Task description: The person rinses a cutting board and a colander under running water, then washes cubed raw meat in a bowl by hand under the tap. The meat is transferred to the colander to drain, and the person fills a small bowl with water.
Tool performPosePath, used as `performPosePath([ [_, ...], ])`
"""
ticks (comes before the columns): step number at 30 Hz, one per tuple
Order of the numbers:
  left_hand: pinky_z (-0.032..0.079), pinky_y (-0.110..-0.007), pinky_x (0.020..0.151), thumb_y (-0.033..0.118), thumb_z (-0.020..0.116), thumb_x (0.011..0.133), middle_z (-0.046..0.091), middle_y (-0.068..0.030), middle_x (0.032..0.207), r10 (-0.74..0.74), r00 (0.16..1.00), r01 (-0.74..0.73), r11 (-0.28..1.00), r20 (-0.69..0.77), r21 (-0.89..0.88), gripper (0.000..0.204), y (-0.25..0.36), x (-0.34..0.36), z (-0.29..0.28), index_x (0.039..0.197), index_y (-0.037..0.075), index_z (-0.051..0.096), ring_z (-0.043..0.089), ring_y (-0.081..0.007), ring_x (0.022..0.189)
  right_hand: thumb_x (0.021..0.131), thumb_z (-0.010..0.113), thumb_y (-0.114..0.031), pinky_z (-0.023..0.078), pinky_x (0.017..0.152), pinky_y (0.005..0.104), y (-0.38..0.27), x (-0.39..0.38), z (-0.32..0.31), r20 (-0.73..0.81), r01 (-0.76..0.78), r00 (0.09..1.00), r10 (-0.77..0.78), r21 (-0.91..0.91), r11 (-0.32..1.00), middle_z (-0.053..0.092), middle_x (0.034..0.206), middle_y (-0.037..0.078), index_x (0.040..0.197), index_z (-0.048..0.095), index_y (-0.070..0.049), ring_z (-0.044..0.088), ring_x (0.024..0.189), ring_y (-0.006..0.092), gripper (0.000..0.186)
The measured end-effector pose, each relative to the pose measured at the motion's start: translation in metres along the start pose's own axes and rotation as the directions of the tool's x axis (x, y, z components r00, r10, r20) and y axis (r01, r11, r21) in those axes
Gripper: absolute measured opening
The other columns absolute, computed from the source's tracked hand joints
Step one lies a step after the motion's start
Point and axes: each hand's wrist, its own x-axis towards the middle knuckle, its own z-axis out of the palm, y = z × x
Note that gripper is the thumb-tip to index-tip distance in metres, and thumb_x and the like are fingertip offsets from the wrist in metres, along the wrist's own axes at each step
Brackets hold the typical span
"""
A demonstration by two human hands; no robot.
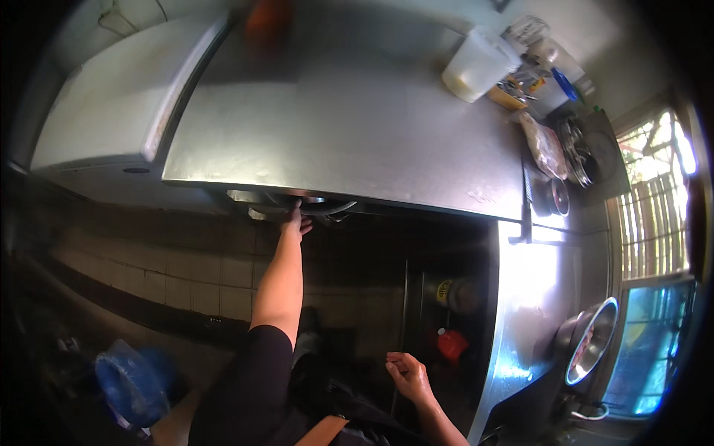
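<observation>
My left hand [296, 223] reaches to a curved metal vessel [327, 207] just under the front edge of the steel counter [327, 134]. One finger is up at the vessel's rim and the others are apart; whether they touch it underneath is unclear. More metal pieces there are mostly hidden by the counter. Low at the right, my right hand [405, 375] is empty, its fingers loosely bent and apart.
A white appliance [111, 97] stands left; containers [476, 63], utensils and a bag [543, 145] crowd the counter's right end. Below are a red jug [451, 342] and blue bucket [130, 383]. Steel bowls [591, 342] sit right, beside a barred window [651, 193].
</observation>
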Motion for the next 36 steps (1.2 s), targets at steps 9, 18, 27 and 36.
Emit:
performPosePath([
  [9, 0.061, -0.035, 0.060, 0.017, 0.052, 0.094, 0.060, -0.0123, 0.103, 0.097, 0.992, -0.073, 0.964, 0.079, -0.257, 0.024, -0.039, -0.023, -0.023, 0.111, 0.000, 0.055, 0.066, -0.0247, 0.080, 0.084, 0.067, -0.009, 0.049, 0.062, 0.0288, -0.027, 0.138, 0.026, 0.069, 0.169, 0.985, -0.156, -0.245, 0.955, 0.067, 0.082, 0.012, 0.097, 0.067, -0.001, 0.061, 0.070, 0.0142, 0.015],
  [18, 0.060, -0.037, 0.059, 0.012, 0.054, 0.085, 0.062, -0.0118, 0.093, 0.085, 0.996, -0.075, 0.943, 0.015, -0.323, 0.020, -0.097, -0.078, -0.074, 0.099, -0.001, 0.055, 0.067, -0.0244, 0.076, 0.095, 0.054, -0.019, 0.052, 0.076, 0.0310, -0.094, 0.285, 0.092, 0.145, -0.126, 0.986, 0.084, 0.310, 0.942, 0.065, 0.104, 0.014, 0.121, 0.054, 0.003, 0.066, 0.090, 0.0220, 0.034],
  [27, 0.061, -0.036, 0.058, 0.015, 0.055, 0.089, 0.060, -0.0123, 0.096, 0.097, 0.994, -0.075, 0.944, 0.052, -0.323, 0.025, -0.112, -0.078, -0.076, 0.107, -0.003, 0.052, 0.066, -0.0235, 0.077, 0.093, 0.048, -0.018, 0.049, 0.065, 0.0390, -0.101, 0.347, 0.115, 0.332, -0.396, 0.918, 0.217, 0.742, 0.540, 0.059, 0.090, 0.014, 0.108, 0.049, 0.000, 0.058, 0.076, 0.0254, 0.023],
  [36, 0.061, -0.035, 0.057, 0.016, 0.053, 0.094, 0.056, -0.0116, 0.100, 0.066, 0.992, -0.031, 0.954, 0.106, -0.299, 0.025, -0.106, -0.080, -0.084, 0.112, -0.002, 0.049, 0.065, -0.0221, 0.078, 0.095, 0.047, -0.015, 0.050, 0.070, 0.0349, -0.149, 0.353, 0.097, 0.214, -0.228, 0.970, 0.113, 0.650, 0.725, 0.061, 0.099, 0.015, 0.115, 0.058, 0.001, 0.059, 0.083, 0.0236, 0.028],
])
